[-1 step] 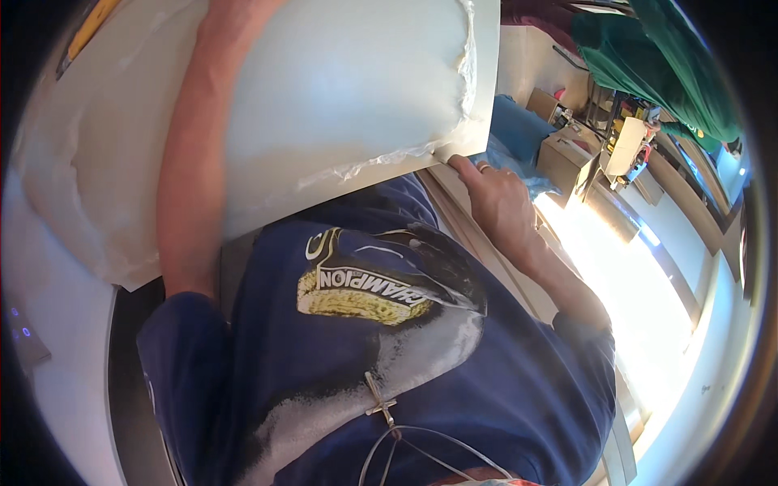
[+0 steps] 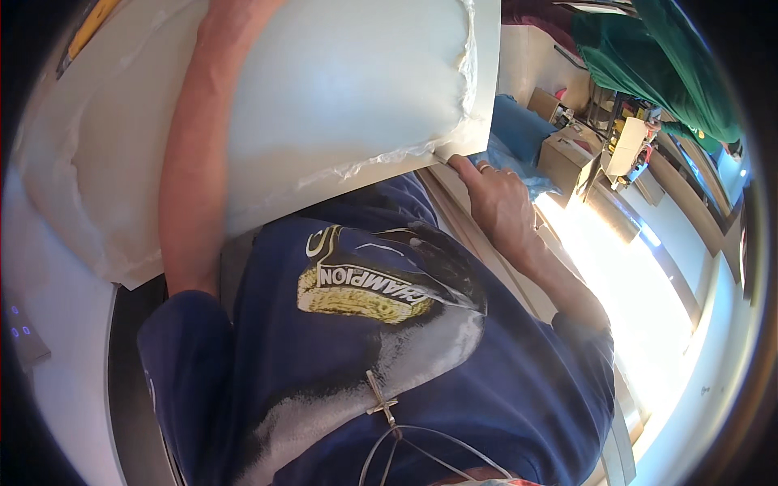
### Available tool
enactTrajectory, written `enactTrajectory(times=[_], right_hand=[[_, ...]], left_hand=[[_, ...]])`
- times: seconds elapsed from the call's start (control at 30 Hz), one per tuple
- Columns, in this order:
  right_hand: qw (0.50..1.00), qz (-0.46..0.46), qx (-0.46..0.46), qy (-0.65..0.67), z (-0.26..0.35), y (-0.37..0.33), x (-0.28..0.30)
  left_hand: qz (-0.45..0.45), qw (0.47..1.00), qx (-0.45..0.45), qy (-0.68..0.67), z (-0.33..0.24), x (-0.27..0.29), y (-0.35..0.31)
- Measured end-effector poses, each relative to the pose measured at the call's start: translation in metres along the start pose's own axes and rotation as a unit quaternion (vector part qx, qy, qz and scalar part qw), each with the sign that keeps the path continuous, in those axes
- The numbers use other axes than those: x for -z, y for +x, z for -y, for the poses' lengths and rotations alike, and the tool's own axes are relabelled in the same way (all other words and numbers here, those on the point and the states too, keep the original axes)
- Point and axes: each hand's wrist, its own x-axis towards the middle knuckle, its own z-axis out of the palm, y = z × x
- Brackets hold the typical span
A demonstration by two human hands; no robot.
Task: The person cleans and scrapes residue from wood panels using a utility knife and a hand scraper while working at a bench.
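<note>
A large pale panel (image 2: pixel 340 97) lies across the upper part of the head view. A rough, wrinkled whitish strip (image 2: pixel 356 168) runs along its near and right edges. My left forearm reaches over the panel to its far side, where my left hand (image 2: pixel 239 10) is cut off by the top of the picture, its fingers out of sight. At the panel's near right corner, my right hand (image 2: pixel 496 194) is closed, a ring on one finger. The leading fingertip meets the panel's edge beside a small dark spot; what the fingers hold is hidden.
Beyond the corner are blue plastic sheeting (image 2: pixel 523 166), a cardboard box (image 2: pixel 567 158) and an open carton of small items (image 2: pixel 628 150). Someone in a green top (image 2: pixel 648 69) stands at the upper right. A yellow tool (image 2: pixel 83 31) lies at the upper left.
</note>
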Motion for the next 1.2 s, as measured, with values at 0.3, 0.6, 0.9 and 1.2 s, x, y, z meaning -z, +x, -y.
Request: enactTrajectory(times=[0.3, 0.6, 0.9, 1.2], right_hand=[[0.992, -0.003, -0.098, 0.082, 0.008, -0.010, -0.016], [0.999, -0.008, -0.030, 0.019, -0.003, -0.007, -0.013], [1.000, -0.004, 0.003, -0.024, -0.017, -0.007, -0.017], [0.994, 0.027, -0.081, 0.071, -0.004, -0.008, -0.013]], left_hand=[[0.011, 1.000, 0.001, 0.026, -0.003, 0.003, -0.002], [0.045, 0.998, 0.044, 0.025, -0.008, 0.008, -0.010], [0.018, 0.999, 0.027, 0.023, -0.011, -0.001, -0.010], [0.033, 0.998, 0.051, 0.027, -0.016, 0.000, -0.013]])
